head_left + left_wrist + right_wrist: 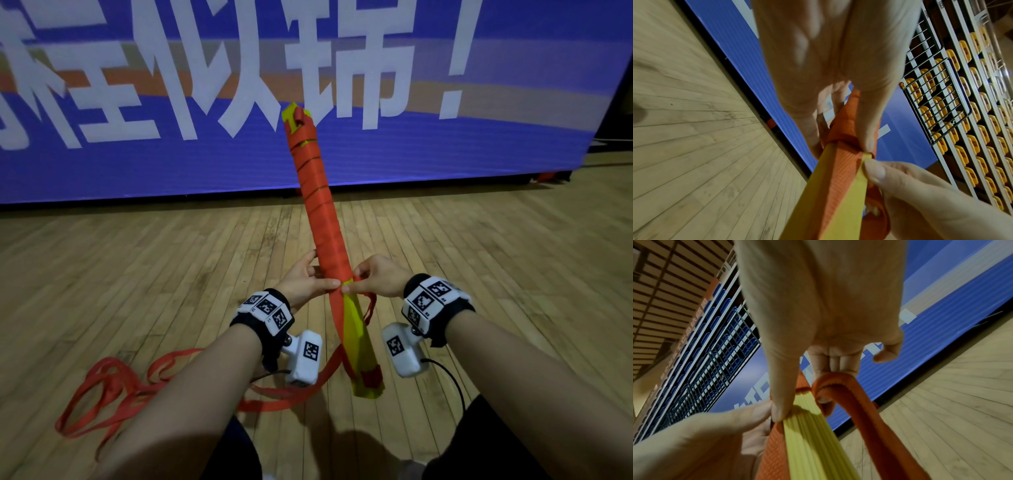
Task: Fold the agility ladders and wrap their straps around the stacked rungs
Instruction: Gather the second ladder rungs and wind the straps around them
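Note:
A long stack of yellow rungs point(358, 329) is held up off the floor, tilted away from me. Orange strap point(317, 202) is wound round its upper two thirds; the lower third shows bare yellow. My left hand point(310, 279) grips the bundle at the last wrap, thumb lying across the front. My right hand point(370, 279) pinches the strap against the rungs on the other side, with a loop of strap point(840, 382) over its fingers. In the wrist views the two thumbs meet on the yellow rungs point(807, 426) and the orange strap point(840, 170).
Loose orange strap point(113, 387) lies in loops on the wooden floor point(479, 260) at my lower left and runs to the bundle's lower end. A big blue banner point(171, 164) with white characters stands behind. Grandstand seats point(962, 113) rise beyond.

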Motion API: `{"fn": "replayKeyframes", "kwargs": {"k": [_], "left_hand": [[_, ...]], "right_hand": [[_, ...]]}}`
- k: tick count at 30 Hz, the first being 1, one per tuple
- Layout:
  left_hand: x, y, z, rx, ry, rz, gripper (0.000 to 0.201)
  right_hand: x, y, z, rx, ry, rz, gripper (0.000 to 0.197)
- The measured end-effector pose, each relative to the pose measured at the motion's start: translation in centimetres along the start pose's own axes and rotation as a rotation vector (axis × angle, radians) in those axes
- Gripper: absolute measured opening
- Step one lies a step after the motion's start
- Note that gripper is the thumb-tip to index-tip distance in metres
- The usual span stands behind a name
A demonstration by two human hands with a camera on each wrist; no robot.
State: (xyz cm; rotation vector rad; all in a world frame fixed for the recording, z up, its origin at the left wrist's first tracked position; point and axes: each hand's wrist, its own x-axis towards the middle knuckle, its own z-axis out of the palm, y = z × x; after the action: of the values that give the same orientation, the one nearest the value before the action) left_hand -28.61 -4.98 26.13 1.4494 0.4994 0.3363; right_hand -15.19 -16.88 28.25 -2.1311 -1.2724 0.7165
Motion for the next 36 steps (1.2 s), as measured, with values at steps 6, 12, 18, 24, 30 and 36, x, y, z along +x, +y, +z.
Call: {"fn": "replayKeyframes", "kwargs": {"k": [6,12,18,24,30,36], "left_hand": [[0.2,-0.5,0.3,-0.001,0.035,0.001,0.078],[0.8,-1.0,0.4,0.097,0.065,0.016,0.072],[1.1,-1.3,0.5,0.139,0.146,0.028,0.062],[1.0,-0.7,1.2,0.116,0.221,0.076,0.064],[0.6,-0.3,0.8,0.041,0.103,0.049,0.062],[0.4,0.0,0.5,0.05,-0.091,-0.003,0.064]], "right_hand": [[0.0,0.3,-0.2,0.039,-0.055,0.004,0.024],[0.3,0.9,-0.2,0.012,-0.135,0.058,0.033],[0.1,1.1,-0.7,0.027,-0.155,0.077,0.022],[0.4,0.4,0.0,-0.085,-0.014,0.073,0.031],[0.4,0.7,-0.2,-0.051,0.024,0.041,0.028],[0.1,1.6,-0.5,0.006,-0.031,0.026,0.023]]}}
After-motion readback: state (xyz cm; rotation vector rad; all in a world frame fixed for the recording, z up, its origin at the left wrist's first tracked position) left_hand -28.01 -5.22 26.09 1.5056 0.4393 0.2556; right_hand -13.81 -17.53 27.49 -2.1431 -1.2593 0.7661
